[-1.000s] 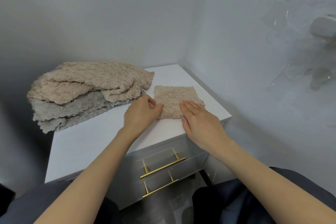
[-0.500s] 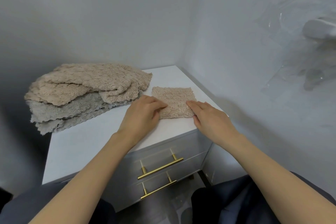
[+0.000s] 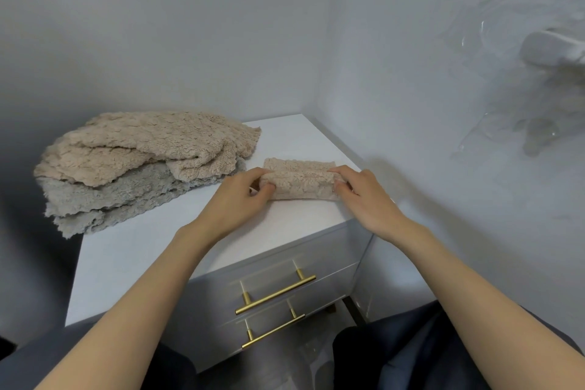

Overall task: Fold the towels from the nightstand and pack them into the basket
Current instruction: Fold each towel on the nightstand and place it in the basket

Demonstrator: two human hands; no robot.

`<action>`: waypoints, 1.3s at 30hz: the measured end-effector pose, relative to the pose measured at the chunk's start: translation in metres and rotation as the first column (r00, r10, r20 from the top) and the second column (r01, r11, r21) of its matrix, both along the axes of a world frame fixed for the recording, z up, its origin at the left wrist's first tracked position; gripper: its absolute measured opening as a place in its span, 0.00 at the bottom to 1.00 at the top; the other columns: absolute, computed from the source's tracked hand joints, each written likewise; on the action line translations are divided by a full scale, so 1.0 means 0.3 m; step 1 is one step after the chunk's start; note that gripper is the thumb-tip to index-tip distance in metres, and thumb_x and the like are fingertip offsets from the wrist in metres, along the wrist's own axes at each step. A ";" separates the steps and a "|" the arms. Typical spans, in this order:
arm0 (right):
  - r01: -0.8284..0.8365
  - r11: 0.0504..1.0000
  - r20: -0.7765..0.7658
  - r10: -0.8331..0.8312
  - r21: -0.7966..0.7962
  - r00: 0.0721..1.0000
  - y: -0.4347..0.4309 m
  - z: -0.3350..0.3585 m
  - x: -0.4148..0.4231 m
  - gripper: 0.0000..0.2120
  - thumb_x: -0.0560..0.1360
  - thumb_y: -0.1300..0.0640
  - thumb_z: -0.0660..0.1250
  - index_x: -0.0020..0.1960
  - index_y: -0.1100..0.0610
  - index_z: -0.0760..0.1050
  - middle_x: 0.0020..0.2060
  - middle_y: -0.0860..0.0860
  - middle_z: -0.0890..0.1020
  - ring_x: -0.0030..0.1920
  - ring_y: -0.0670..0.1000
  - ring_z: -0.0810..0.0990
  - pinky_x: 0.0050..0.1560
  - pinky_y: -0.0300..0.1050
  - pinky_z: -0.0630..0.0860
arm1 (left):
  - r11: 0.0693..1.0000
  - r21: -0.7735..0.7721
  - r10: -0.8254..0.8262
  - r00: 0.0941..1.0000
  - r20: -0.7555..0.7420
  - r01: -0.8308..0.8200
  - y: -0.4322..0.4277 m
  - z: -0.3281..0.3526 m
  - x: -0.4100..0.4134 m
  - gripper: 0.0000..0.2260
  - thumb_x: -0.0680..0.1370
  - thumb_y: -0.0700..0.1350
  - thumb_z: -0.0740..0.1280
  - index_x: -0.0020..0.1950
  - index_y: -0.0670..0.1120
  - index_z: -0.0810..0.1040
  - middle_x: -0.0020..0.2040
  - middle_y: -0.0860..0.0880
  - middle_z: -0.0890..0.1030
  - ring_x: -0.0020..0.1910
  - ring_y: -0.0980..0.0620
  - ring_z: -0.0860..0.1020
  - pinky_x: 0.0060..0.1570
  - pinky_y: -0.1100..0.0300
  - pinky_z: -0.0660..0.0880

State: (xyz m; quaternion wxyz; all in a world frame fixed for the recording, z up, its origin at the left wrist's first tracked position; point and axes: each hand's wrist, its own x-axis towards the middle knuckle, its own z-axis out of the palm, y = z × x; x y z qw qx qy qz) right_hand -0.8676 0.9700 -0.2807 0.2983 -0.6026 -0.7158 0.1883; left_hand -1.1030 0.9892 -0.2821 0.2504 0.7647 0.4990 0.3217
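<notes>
One small beige towel [image 3: 300, 179] lies on the white tabletop [image 3: 285, 218] of the nightstand [image 3: 316, 256], near its front right corner, and it is partway through a fold. The left hand [image 3: 235, 199] pinches the towel's left end between thumb and fingers, and the right hand [image 3: 364, 191] pinches the right end the same way; the near edge is lifted and turned over toward the far edge, so the cloth forms a narrow band with a strip of the lower layer showing beyond it.

Just to the left, a loose pile of towels [image 3: 142, 165] waits on the tabletop: beige ones on top, grey ones beneath, none of them folded neatly, with edges hanging over the left side.

By this view the task looks early. Only this one towel is close to folded, the whole pile remains, and no basket is in view, so how much is already packed cannot be told.
</notes>
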 end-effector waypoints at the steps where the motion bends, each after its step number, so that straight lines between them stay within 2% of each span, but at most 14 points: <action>1: 0.020 0.999 -0.056 -0.021 -0.025 0.998 0.005 0.001 -0.002 0.14 0.81 0.58 0.55 0.63 0.53 0.74 0.32 0.43 0.67 0.37 0.41 0.62 0.35 0.37 0.58 | 1.000 -0.014 -0.010 1.000 0.012 0.010 0.004 0.002 0.002 0.08 0.80 0.47 0.62 0.50 0.46 0.79 0.40 0.46 0.80 0.41 0.51 0.77 0.43 0.58 0.70; 4: 0.061 0.993 -0.131 -0.074 -0.100 0.989 0.010 0.008 -0.008 0.11 0.81 0.55 0.55 0.57 0.51 0.74 0.37 0.52 0.71 0.40 0.46 0.66 0.36 0.39 0.60 | 0.999 -0.049 0.007 0.999 0.039 -0.005 0.011 0.003 0.005 0.15 0.80 0.49 0.61 0.39 0.41 0.73 0.30 0.50 0.70 0.28 0.57 0.66 0.31 0.62 0.60; 6: 0.088 0.990 -0.122 -0.101 -0.108 0.987 0.010 0.010 -0.009 0.08 0.81 0.53 0.56 0.53 0.51 0.73 0.37 0.51 0.73 0.42 0.50 0.69 0.37 0.41 0.62 | 0.997 -0.059 0.045 0.998 0.036 -0.043 0.020 -0.005 0.010 0.17 0.80 0.50 0.61 0.37 0.40 0.71 0.28 0.52 0.67 0.26 0.57 0.63 0.28 0.63 0.59; 8: 0.133 0.985 -0.090 -0.144 -0.114 0.986 0.009 0.008 -0.010 0.07 0.80 0.51 0.56 0.51 0.51 0.72 0.33 0.48 0.73 0.40 0.50 0.70 0.41 0.43 0.63 | 0.994 -0.061 0.092 0.996 0.014 -0.091 0.028 -0.010 0.017 0.15 0.80 0.51 0.61 0.35 0.45 0.72 0.26 0.55 0.69 0.25 0.58 0.66 0.27 0.65 0.60; 10: 0.198 0.973 -0.071 -0.207 -0.115 0.976 0.013 0.002 -0.013 0.06 0.79 0.49 0.58 0.51 0.49 0.70 0.31 0.47 0.73 0.36 0.50 0.70 0.44 0.45 0.63 | 0.987 -0.082 0.137 0.991 0.004 -0.136 0.037 -0.014 0.025 0.09 0.79 0.52 0.62 0.41 0.51 0.76 0.31 0.56 0.78 0.30 0.60 0.72 0.30 0.65 0.63; 12: 0.276 0.956 -0.031 -0.280 -0.100 0.960 0.017 -0.002 -0.021 0.06 0.78 0.47 0.58 0.49 0.48 0.69 0.32 0.49 0.76 0.38 0.52 0.73 0.44 0.45 0.64 | 0.976 -0.094 0.197 0.980 -0.022 -0.198 0.043 -0.016 0.035 0.08 0.78 0.54 0.63 0.49 0.51 0.76 0.38 0.53 0.80 0.36 0.54 0.74 0.34 0.60 0.65; 16: 0.379 0.925 0.108 -0.379 0.020 0.919 0.012 0.003 -0.046 0.06 0.77 0.47 0.59 0.50 0.49 0.69 0.40 0.51 0.78 0.48 0.55 0.74 0.43 0.46 0.69 | 0.955 -0.023 0.294 0.954 -0.060 -0.296 0.042 -0.031 0.062 0.11 0.76 0.54 0.61 0.51 0.49 0.77 0.34 0.53 0.77 0.37 0.50 0.75 0.35 0.58 0.66; 20: 0.226 0.908 0.236 -0.320 0.353 0.917 -0.013 0.014 -0.086 0.10 0.76 0.62 0.61 0.56 0.55 0.73 0.51 0.51 0.76 0.55 0.53 0.71 0.45 0.48 0.71 | 0.937 0.031 0.351 0.931 -0.100 -0.349 0.041 -0.037 0.077 0.12 0.76 0.55 0.60 0.53 0.49 0.76 0.37 0.52 0.78 0.40 0.49 0.76 0.34 0.58 0.66; 22: 0.070 0.921 0.262 -0.182 0.384 0.948 -0.025 0.016 -0.114 0.18 0.75 0.68 0.60 0.62 0.56 0.75 0.60 0.51 0.77 0.62 0.53 0.72 0.54 0.49 0.73 | 0.934 0.035 0.358 0.927 -0.115 -0.357 0.042 -0.038 0.078 0.14 0.76 0.55 0.60 0.54 0.48 0.76 0.40 0.51 0.79 0.42 0.48 0.76 0.36 0.58 0.66; 25: -0.100 0.959 0.384 -0.010 0.264 0.923 -0.051 0.000 -0.172 0.23 0.80 0.66 0.57 0.74 0.53 0.65 0.73 0.48 0.67 0.73 0.49 0.62 0.71 0.44 0.60 | 0.933 0.029 0.360 0.923 -0.134 -0.359 0.045 -0.036 0.076 0.15 0.76 0.56 0.60 0.55 0.48 0.76 0.44 0.50 0.80 0.46 0.47 0.77 0.39 0.56 0.68; 27: -0.184 0.963 0.510 0.060 0.196 0.858 -0.057 -0.023 -0.204 0.26 0.81 0.65 0.54 0.77 0.55 0.55 0.77 0.49 0.58 0.77 0.49 0.53 0.75 0.41 0.45 | 0.932 0.024 0.362 0.922 -0.137 -0.362 0.046 -0.035 0.076 0.16 0.76 0.56 0.60 0.56 0.48 0.76 0.45 0.50 0.79 0.48 0.47 0.77 0.42 0.56 0.70; 29: -0.187 0.972 0.585 0.071 0.141 0.808 -0.059 -0.039 -0.217 0.27 0.82 0.63 0.51 0.78 0.56 0.47 0.78 0.51 0.50 0.78 0.50 0.45 0.75 0.43 0.37 | 0.933 0.025 0.359 0.923 -0.141 -0.359 0.046 -0.033 0.076 0.15 0.77 0.56 0.60 0.56 0.47 0.76 0.45 0.51 0.78 0.48 0.47 0.77 0.42 0.56 0.69; 34: -0.173 0.979 0.649 0.064 0.105 0.758 -0.067 -0.041 -0.199 0.28 0.82 0.60 0.49 0.78 0.57 0.43 0.78 0.51 0.45 0.78 0.51 0.42 0.75 0.43 0.36 | 0.933 0.024 0.359 0.920 -0.160 -0.360 0.044 -0.032 0.076 0.15 0.78 0.56 0.60 0.57 0.46 0.74 0.47 0.49 0.80 0.48 0.47 0.77 0.42 0.56 0.70; 39: -0.098 0.992 0.623 0.031 0.073 0.781 -0.077 -0.026 -0.136 0.28 0.82 0.58 0.50 0.79 0.55 0.43 0.78 0.49 0.46 0.77 0.47 0.44 0.73 0.39 0.40 | 0.934 0.011 0.355 0.922 -0.153 -0.358 0.045 -0.033 0.071 0.13 0.78 0.55 0.60 0.56 0.47 0.72 0.45 0.48 0.80 0.46 0.46 0.77 0.41 0.55 0.71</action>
